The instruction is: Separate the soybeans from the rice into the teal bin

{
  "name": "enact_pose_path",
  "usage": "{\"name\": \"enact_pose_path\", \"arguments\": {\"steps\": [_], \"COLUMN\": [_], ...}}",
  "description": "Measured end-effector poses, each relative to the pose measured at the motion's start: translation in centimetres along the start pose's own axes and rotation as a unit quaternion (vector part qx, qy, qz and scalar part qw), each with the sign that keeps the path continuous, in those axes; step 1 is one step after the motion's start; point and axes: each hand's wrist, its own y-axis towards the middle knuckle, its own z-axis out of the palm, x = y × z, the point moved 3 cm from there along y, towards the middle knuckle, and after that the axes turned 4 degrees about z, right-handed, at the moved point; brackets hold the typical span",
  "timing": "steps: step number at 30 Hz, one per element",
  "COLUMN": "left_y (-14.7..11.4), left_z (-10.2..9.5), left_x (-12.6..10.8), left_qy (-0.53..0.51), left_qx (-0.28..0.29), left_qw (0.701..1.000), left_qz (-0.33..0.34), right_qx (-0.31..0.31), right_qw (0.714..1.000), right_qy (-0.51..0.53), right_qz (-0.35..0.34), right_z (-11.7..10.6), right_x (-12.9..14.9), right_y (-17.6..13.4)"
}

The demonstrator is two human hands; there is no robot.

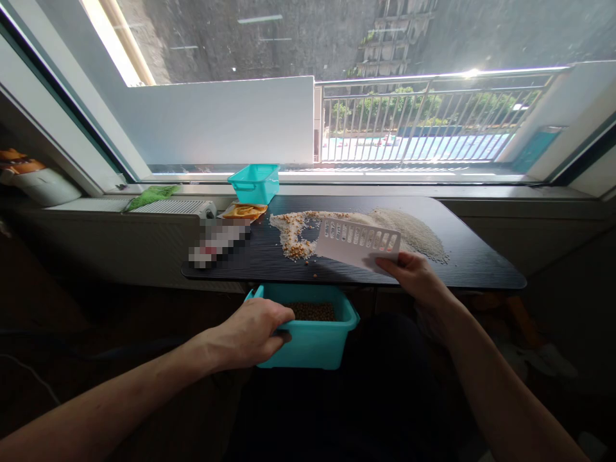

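My left hand [262, 328] grips the near-left rim of a teal plastic bin [308, 346], which sits below the table's front edge. Inside it lies a layer of small round brown beans [312, 312]. In my right hand [418, 274] is a white slotted plastic scraper [353, 250], held by its right end, slots toward the window, over the front of the table. Behind and to its left spreads a mix of white grains and yellow-brown beans [294, 240]. A larger pile of white rice-like grains [416, 231] lies behind it to the right.
The dark table [466, 260] stands against a window. A second, smaller teal bin [256, 185] is at its back left, beside an orange-and-white packet [244, 212] and a blurred-out item [219, 244]. A green cloth [153, 197] lies on the radiator [144, 221].
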Motion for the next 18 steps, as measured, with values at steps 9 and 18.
{"name": "enact_pose_path", "arguments": {"steps": [9,18], "left_y": [-0.3,-2.8], "left_z": [-0.4,-1.4], "left_x": [0.1,1.8], "left_qy": [-0.001,-0.03], "left_qx": [0.011,0.011], "left_qw": [1.0,0.999], "left_qz": [-0.011,-0.023], "right_qx": [0.04,0.131], "right_qw": [0.998,0.988], "right_qy": [0.006,-0.013], "right_qz": [-0.047,-0.079], "right_z": [4.2,9.2], "right_x": [0.2,1.1], "right_y": [-1.2,-1.1]}}
